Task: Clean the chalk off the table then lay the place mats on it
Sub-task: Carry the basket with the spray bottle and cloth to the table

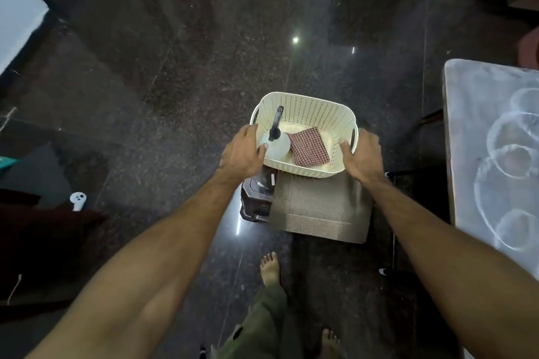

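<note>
The place mats (320, 207) lie in a grey-brown stack on a dark stool (255, 198), under the near end of the cream basket (306, 111); the left hand (242, 151) grips the basket's left rim with the thumb curled inside, and the right hand (363, 154) grips the right rim in the same way. Inside the basket there are a white spray bottle (275, 141) with a black nozzle and a red checked cloth (309, 147) beside it; the table (478, 131), with white chalk rings on its top, stands at the right, apart from the basket.
</note>
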